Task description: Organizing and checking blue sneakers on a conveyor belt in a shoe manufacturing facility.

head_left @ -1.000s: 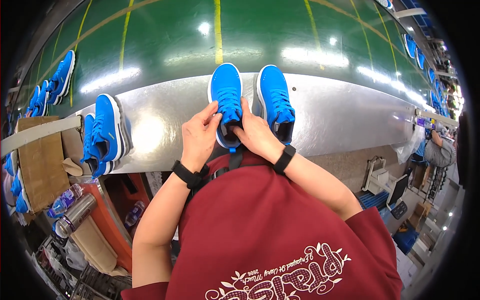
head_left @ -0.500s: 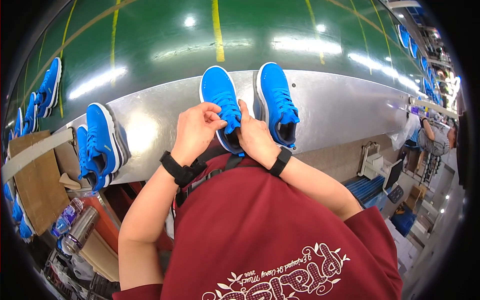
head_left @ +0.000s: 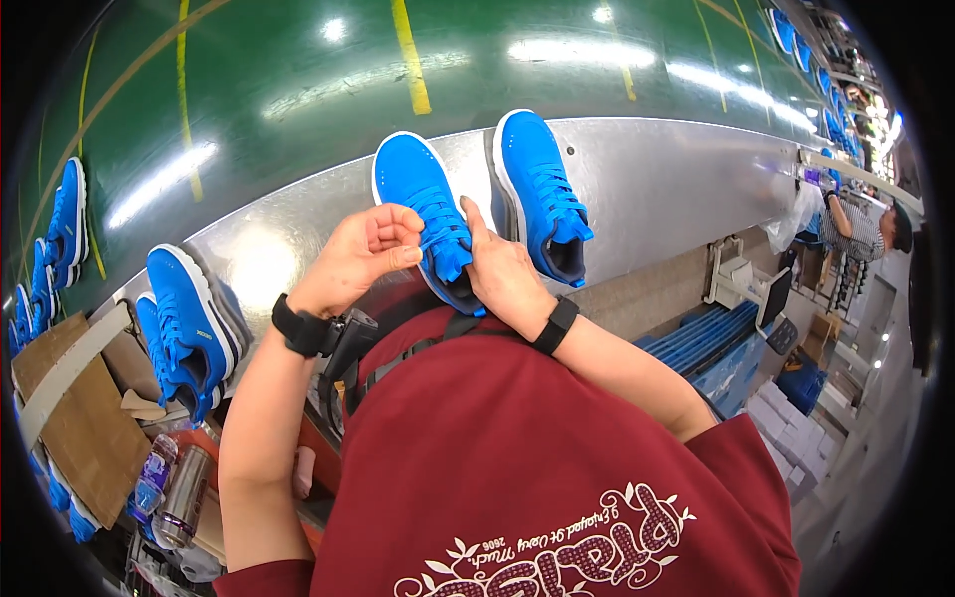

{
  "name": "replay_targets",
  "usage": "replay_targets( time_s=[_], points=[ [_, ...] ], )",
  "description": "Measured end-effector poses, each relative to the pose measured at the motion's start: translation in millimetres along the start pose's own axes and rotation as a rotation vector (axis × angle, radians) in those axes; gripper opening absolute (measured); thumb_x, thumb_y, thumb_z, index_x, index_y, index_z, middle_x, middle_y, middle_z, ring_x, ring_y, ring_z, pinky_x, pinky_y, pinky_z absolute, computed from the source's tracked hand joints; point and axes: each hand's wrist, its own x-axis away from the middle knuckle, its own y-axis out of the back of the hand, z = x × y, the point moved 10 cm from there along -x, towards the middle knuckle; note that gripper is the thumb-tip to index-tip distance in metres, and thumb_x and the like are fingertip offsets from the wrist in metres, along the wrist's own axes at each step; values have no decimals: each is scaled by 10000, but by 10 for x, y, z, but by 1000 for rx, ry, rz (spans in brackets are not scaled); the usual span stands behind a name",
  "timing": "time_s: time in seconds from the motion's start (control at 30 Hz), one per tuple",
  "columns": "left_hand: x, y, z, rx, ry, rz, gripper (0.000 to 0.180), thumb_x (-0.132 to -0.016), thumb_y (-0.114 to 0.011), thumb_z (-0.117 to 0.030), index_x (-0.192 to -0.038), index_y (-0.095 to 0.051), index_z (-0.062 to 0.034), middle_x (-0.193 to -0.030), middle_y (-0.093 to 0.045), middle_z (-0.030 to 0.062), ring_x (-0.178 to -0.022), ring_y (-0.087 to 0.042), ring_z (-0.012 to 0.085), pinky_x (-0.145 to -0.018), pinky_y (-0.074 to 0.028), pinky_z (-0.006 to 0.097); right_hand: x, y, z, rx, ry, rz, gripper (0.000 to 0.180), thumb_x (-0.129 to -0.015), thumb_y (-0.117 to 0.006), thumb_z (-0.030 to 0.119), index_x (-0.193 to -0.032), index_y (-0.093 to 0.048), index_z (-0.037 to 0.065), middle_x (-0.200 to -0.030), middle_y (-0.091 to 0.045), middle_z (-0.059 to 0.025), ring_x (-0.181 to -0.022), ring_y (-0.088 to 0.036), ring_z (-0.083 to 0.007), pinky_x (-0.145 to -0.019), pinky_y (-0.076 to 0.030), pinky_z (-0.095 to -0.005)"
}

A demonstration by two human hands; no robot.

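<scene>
A blue sneaker (head_left: 410,171) with a white sole stands in front of me on the metal ledge, toe pointing away. My right hand (head_left: 505,271) grips its right side near the ankle opening, thumb up along the laces (head_left: 438,221). On the other side, my left hand (head_left: 360,257) is beside the laces with fingers half curled and thumb apart from them; nothing shows between them. A second blue sneaker (head_left: 532,149) stands just to the right, untouched, its laces and tongue in view. The fingers of my right hand under the shoe's side are partly hidden.
Past the metal ledge (head_left: 686,164) runs a green belt (head_left: 288,90) with yellow lines. More blue sneakers (head_left: 179,298) stand at the left, near a cardboard sheet (head_left: 85,423), a plastic bottle (head_left: 154,473) and a metal flask (head_left: 184,497). Another person (head_left: 856,224) is at far right.
My left hand has come away from the laces, moving left, and its fingers have spread apart. My right hand keeps its hold on the sneaker. The whole view has shifted slightly.
</scene>
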Motion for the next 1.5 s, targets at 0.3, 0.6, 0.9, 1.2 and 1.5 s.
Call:
replay_targets(
  time_s=[0.3, 0.6, 0.9, 1.2, 1.5],
  points=[
    [538, -354, -574, -1300, -581, -555, 438, -795, -662, -102, -1221, -564, -79, -1191, -542, 135, -1074, -540, 318, -888, -456, 394, -12, 85, 98, -10, 126, -57, 640, -763, -542, -13, -1348, -291, -80, -921, -620, -284, -779, -620, -438, -692, -509, -475],
    [469, -378, -115, -1150, -479, -655, 1001, -674, -800, -258, -1434, -209, 16, -1455, -272, 255, -1317, -337, 403, -1068, -332, 436, -104, 313, 144, -398, 148, 148, 636, -777, -483, -13, -1395, -331, -14, -1126, -617, -253, -1080, -601, -338, -901, -469, -337],
    [151, -187, 133, -1029, -401, -741, 1066, -650, -804, -148, -1444, -119, 40, -1471, -230, 271, -1354, -278, 408, -1102, -285, 440, -21, 579, 302, -377, 174, -187, 288, -873, -625, 133, -1141, -634, 30, -1016, -673, -187, -932, -667, -280, -807, -509, -313],
    [159, -153, 130, -987, -426, -735, 1081, -656, -794, -181, -1459, -94, -3, -1493, -203, 238, -1378, -242, 386, -1082, -334, 414, -523, 490, 257, -480, 141, 281, 376, -813, -661, 75, -1169, -572, -10, -880, -705, -159, -815, -695, -219, -751, -525, -294],
    [126, -137, 143, -1010, -437, -704, 1099, -635, -795, -131, -1474, -92, -43, -1507, -189, 218, -1379, -240, 388, -1088, -330, 421, -561, 371, 316, -526, 225, 482, 552, -833, -667, 50, -1330, -427, 56, -779, -594, -31, -706, -575, -109, -707, -475, -262]
  ],
)
